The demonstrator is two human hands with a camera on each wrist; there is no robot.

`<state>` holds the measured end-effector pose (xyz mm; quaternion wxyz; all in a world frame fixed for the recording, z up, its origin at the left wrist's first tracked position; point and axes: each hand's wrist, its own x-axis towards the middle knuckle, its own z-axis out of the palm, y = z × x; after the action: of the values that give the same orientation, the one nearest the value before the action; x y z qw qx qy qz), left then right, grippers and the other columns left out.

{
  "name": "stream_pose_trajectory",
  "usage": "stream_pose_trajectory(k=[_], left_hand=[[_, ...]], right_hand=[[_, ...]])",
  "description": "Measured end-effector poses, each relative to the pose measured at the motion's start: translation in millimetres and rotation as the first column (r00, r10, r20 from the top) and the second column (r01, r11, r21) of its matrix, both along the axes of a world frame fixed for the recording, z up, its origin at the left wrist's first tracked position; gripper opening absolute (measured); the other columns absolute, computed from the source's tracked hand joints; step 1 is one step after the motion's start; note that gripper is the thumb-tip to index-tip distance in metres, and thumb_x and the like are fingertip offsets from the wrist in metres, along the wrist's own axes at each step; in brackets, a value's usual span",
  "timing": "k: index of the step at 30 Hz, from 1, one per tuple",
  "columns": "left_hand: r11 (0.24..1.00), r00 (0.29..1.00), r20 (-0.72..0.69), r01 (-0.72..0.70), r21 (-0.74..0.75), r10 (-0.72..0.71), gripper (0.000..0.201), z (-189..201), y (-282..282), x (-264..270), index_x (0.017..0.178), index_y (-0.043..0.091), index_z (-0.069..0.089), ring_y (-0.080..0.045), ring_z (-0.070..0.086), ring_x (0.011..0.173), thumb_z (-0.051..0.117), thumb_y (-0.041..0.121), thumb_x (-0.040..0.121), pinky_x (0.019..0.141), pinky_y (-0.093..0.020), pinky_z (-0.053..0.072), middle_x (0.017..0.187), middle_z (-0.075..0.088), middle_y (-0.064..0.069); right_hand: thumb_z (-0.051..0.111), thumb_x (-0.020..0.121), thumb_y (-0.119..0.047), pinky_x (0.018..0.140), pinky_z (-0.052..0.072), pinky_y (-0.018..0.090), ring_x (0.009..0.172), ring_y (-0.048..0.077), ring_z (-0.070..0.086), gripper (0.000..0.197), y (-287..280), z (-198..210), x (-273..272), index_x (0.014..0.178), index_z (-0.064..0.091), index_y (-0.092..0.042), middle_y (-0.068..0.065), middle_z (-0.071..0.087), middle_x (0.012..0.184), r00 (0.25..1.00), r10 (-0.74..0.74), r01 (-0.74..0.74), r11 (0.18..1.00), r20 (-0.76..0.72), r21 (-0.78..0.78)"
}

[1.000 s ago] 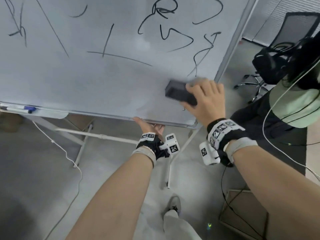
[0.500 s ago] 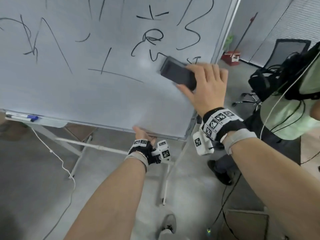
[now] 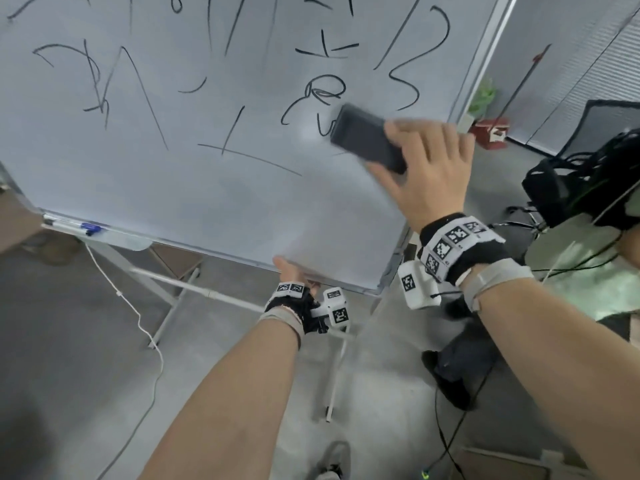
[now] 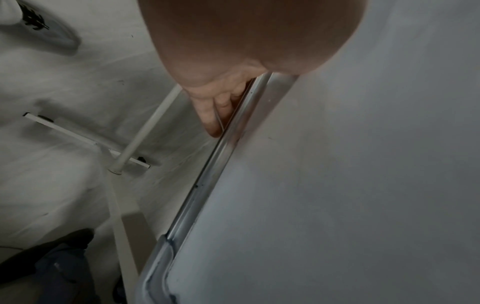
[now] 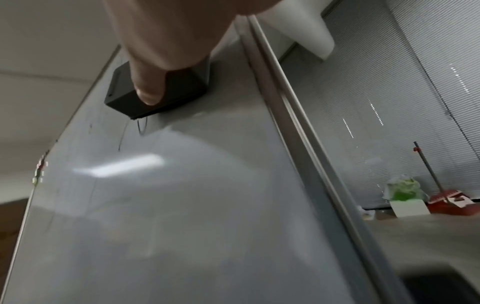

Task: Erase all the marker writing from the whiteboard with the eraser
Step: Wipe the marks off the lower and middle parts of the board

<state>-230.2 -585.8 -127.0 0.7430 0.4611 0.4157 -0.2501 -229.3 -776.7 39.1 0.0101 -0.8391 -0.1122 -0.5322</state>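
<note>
A large whiteboard on a stand carries several black marker strokes across its upper half; its lower part is wiped. My right hand grips a black eraser and presses it flat on the board near the right edge, over the end of a stroke. In the right wrist view the thumb lies across the eraser, with a thin line just below it. My left hand holds the board's bottom frame, fingers curled behind the metal rail.
A marker tray with blue-capped pens hangs at the board's lower left. White stand legs and a cable cross the grey floor. A black office chair, a red dustpan and another seated person are to the right.
The right hand swept the eraser up the right side from near the bottom edge, wiping out strokes there, then slid it slightly left. The left hand kept its hold on the bottom frame.
</note>
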Motion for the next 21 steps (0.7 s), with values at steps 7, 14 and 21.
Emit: stream_pose_trajectory(k=[7,14,21], left_hand=[[1.000,1.000,-0.016,0.002,-0.007,-0.002,0.116,-77.7,-7.5,33.6,0.133,0.019,0.056,-0.039,0.060,0.117,0.025,0.092,0.049,0.093,-0.053,0.045,0.138,0.058,-0.011],[0.993,0.993,-0.077,0.097,0.074,-0.091,0.123,-21.4,-3.2,18.6,0.141,0.005,0.049,-0.031,0.060,0.089,0.019,0.091,0.058,0.079,-0.041,0.048,0.119,0.060,-0.016],[0.889,0.989,0.035,0.114,0.443,-0.144,0.079,-71.4,-19.8,53.9,0.157,0.005,0.021,-0.042,0.044,0.138,0.008,0.058,0.099,0.114,-0.057,0.035,0.155,0.038,-0.023]], right_hand=[[0.074,0.091,-0.048,0.081,0.038,0.042,0.093,0.027,0.054,0.038,-12.7,-14.3,-6.4,0.113,0.060,-0.021,0.007,0.066,0.106,0.996,0.054,-0.052,0.998,-0.076,0.022],[0.072,0.092,-0.052,0.083,0.040,0.041,0.094,0.027,0.056,0.042,-15.4,-0.8,-2.1,0.114,0.067,-0.016,0.005,0.066,0.108,0.998,0.014,-0.014,1.000,-0.064,0.000],[0.068,0.090,-0.052,0.085,0.037,0.039,0.099,0.022,0.048,0.041,-11.2,99.0,31.4,0.114,0.065,-0.019,0.002,0.065,0.109,0.987,-0.022,0.010,0.997,0.161,0.073]])
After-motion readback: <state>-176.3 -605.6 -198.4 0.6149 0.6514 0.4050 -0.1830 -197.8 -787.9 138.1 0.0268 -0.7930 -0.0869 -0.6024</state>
